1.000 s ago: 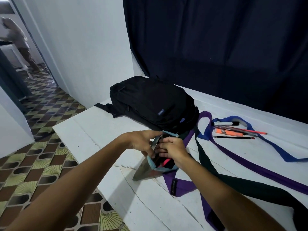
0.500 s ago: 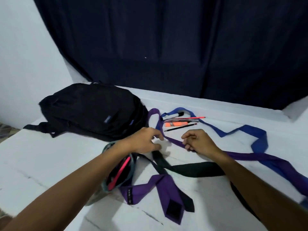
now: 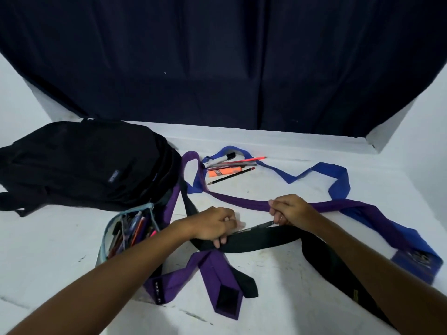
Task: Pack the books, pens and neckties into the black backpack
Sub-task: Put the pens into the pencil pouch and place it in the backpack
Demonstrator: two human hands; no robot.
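Both hands moved onto long black fabric necktie, centre frame: left hand & right hand grip it. Black nylon backpack upper left; ties, pens unpacked.

Plain home room, white painted table, dark curtain, bare white walls

Left hand pinching black necktie on white tabletop; right hand gripping purple necktie. Open pen pouch left of fingers, black backpack beyond.
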